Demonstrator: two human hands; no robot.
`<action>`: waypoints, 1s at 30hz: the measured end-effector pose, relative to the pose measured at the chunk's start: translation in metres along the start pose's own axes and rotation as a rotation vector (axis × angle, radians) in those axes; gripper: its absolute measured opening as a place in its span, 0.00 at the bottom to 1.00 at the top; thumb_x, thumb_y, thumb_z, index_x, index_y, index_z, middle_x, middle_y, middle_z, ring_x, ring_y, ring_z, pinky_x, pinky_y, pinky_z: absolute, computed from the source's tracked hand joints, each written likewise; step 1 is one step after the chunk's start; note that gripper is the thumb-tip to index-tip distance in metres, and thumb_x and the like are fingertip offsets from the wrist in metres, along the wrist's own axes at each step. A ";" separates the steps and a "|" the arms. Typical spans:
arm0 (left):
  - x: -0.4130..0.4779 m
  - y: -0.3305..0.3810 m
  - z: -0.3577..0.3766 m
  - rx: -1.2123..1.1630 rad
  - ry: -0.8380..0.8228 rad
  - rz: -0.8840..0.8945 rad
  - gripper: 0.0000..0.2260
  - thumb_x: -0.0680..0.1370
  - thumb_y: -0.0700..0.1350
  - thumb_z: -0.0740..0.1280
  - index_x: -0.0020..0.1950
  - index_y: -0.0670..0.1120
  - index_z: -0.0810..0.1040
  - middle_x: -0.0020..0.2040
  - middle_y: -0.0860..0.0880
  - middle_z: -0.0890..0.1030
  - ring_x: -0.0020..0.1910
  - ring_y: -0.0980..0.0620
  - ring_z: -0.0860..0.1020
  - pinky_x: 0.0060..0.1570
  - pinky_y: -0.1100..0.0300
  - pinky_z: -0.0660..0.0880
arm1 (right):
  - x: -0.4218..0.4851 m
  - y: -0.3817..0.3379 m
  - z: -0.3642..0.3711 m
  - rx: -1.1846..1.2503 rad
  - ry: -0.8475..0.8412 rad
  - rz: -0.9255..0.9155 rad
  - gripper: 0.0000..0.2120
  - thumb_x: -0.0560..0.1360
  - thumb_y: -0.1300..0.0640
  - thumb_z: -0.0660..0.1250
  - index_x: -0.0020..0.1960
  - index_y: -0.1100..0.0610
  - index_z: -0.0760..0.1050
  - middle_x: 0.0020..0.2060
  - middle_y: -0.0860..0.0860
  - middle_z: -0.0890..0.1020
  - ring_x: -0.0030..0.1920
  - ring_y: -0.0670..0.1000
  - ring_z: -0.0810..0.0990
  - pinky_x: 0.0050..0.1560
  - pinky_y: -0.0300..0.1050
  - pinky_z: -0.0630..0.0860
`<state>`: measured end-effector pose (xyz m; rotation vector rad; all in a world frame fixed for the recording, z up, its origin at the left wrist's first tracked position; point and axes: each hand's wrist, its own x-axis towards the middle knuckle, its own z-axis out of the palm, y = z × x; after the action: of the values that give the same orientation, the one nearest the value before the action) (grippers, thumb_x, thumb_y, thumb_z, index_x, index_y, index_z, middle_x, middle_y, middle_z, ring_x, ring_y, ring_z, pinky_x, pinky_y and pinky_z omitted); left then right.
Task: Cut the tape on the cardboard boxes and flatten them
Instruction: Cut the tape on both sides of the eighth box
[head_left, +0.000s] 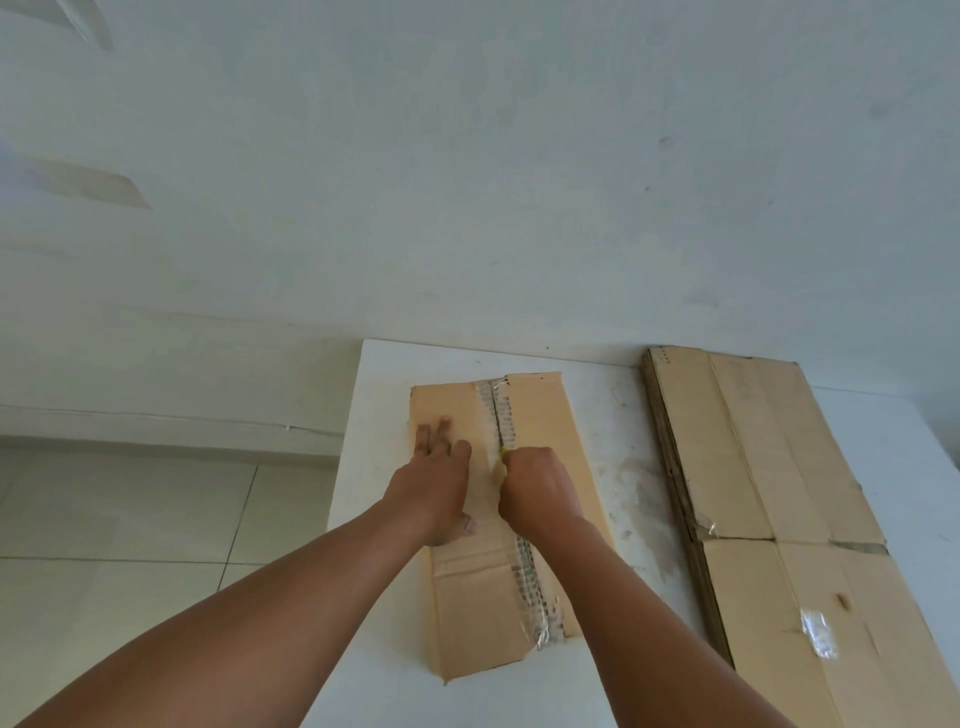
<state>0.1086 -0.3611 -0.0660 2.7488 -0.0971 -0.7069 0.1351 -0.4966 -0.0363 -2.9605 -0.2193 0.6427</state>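
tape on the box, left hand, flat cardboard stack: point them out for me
tape (502, 410): head view, far stretch of the strip.
left hand (436, 486): head view, back of the hand.
flat cardboard stack (753, 467): head view, top sheet's far half.

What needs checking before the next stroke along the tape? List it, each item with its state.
1. Left hand presses flat on the brown cardboard box: ok.
2. Left hand lies beside the clear printed tape strip, not on it: ok.
3. Right hand grips a small yellow-green-tipped tool at the tape: ok.
4. Blade exposed: cannot tell.
5. Tape beyond the right hand already cut: cannot tell.
6. Stack of flattened brown cardboard lies apart from the box: ok.
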 end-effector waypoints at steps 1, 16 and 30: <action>0.000 0.000 0.000 0.007 -0.004 0.003 0.40 0.75 0.53 0.75 0.78 0.44 0.55 0.81 0.43 0.35 0.80 0.40 0.37 0.67 0.44 0.72 | -0.001 0.002 0.001 -0.006 0.003 0.002 0.08 0.74 0.65 0.65 0.51 0.58 0.78 0.46 0.55 0.80 0.46 0.54 0.81 0.42 0.43 0.80; -0.064 0.039 0.038 0.146 -0.181 0.006 0.70 0.61 0.64 0.81 0.79 0.38 0.32 0.77 0.34 0.29 0.74 0.27 0.29 0.77 0.36 0.52 | -0.020 0.009 -0.001 0.120 0.067 -0.001 0.08 0.74 0.68 0.62 0.48 0.60 0.78 0.46 0.57 0.79 0.39 0.55 0.78 0.36 0.43 0.73; -0.066 0.052 0.043 0.062 -0.129 -0.133 0.68 0.62 0.57 0.83 0.81 0.43 0.34 0.79 0.44 0.27 0.77 0.37 0.30 0.76 0.42 0.61 | -0.142 0.070 0.058 0.045 -0.045 -0.075 0.11 0.73 0.65 0.63 0.52 0.57 0.80 0.44 0.52 0.80 0.41 0.52 0.78 0.37 0.42 0.77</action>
<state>0.0309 -0.4133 -0.0558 2.7864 0.0370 -0.9320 -0.0090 -0.5841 -0.0406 -2.8817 -0.3144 0.6952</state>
